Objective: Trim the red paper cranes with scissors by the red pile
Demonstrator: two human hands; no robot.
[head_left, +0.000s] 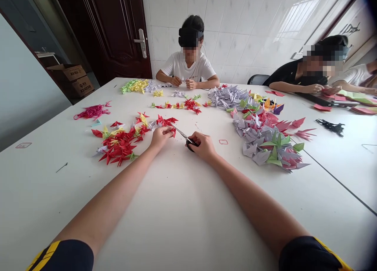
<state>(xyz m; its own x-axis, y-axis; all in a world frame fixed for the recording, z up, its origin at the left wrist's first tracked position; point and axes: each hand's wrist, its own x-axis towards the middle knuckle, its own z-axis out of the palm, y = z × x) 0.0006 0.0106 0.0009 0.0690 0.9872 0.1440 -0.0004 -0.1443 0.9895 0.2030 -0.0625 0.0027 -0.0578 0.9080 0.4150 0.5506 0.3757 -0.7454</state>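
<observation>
My right hand [203, 146] is closed around the black handles of a pair of scissors [183, 135], whose blades point up and left. The blade tips reach beside my left hand [161, 138]. Its fingers are pinched on a red paper crane [173, 132], partly hidden by the fingers. Just beyond lie more red folded cranes [165, 121]. To the left of my left hand spreads a pile of red, yellow and white paper cranes [119, 143].
A heap of grey, pink and green cranes [265, 137] covers the right side. Pink string [92, 111] lies at the left, black cords [330, 126] at the right. Across the white table [165, 208] sits a person in white [191, 66]; others work at the right.
</observation>
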